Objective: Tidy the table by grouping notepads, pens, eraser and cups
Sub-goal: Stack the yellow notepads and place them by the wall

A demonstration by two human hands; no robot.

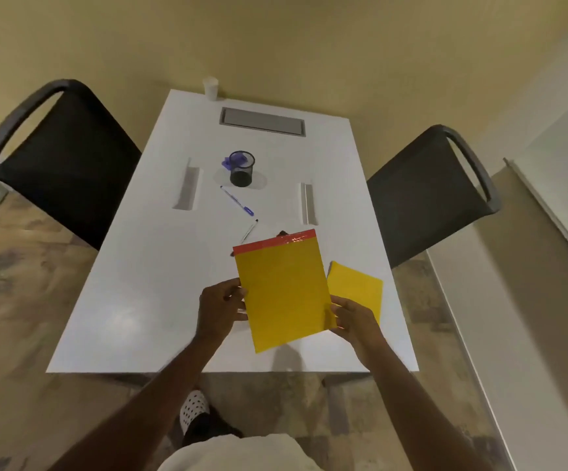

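Near bench (133,321) edge: both hands clamped on big pad (282,294), L hand (219,309) on left side, R hand (352,321) at lower right corner. Small pad (357,288) flat just right, partly under R hand. Further out: black pen (249,230), blue pen (236,200), mesh cup (241,168). Far edge: white cup (210,87).

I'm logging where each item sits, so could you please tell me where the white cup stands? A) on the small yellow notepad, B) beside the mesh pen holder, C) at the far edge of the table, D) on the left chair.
C: the white cup stands alone at the table's far edge, beyond the grey hatch and well away from the mesh pen holder.
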